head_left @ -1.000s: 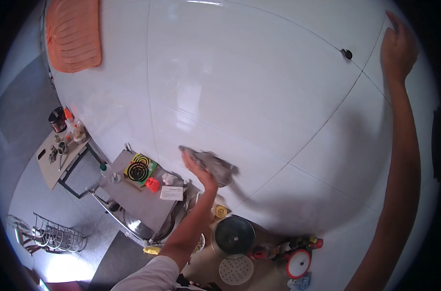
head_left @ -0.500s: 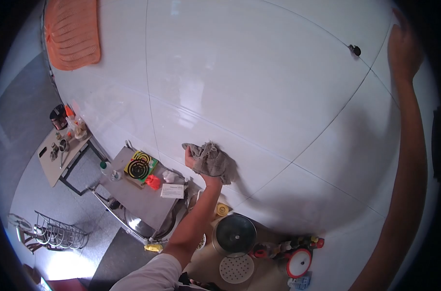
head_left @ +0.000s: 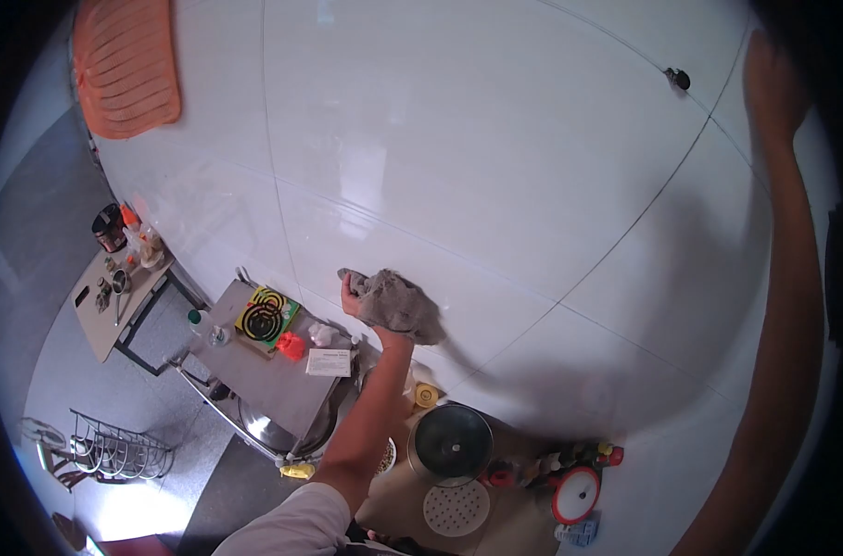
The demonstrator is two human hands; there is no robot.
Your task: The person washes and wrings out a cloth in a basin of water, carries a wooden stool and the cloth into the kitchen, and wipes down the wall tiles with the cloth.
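Note:
My left hand (head_left: 352, 296) is closed on a crumpled grey cloth (head_left: 393, 301), holding it against the white tiled wall (head_left: 495, 167). Part of the fingers is covered by the cloth. At the upper right, my right hand (head_left: 775, 88) rests on the wall with the arm stretched up. It appears flat and holds nothing that I can see, though its fingertips fade into the dark edge of the view. A small dark hook-like fitting (head_left: 678, 79) sits on the wall to the left of that hand.
An orange mat-like panel (head_left: 126, 69) hangs at the upper left. Below stand a folding table (head_left: 254, 375) with mosquito coils (head_left: 266, 315), a glass lid (head_left: 451, 445), a perforated white disc (head_left: 456, 508), a red-rimmed lid (head_left: 576, 495) and a wire rack (head_left: 120, 447).
My left hand and the cloth have shifted slightly left along the wall. My right hand stays in nearly the same place, and the view has tilted a little.

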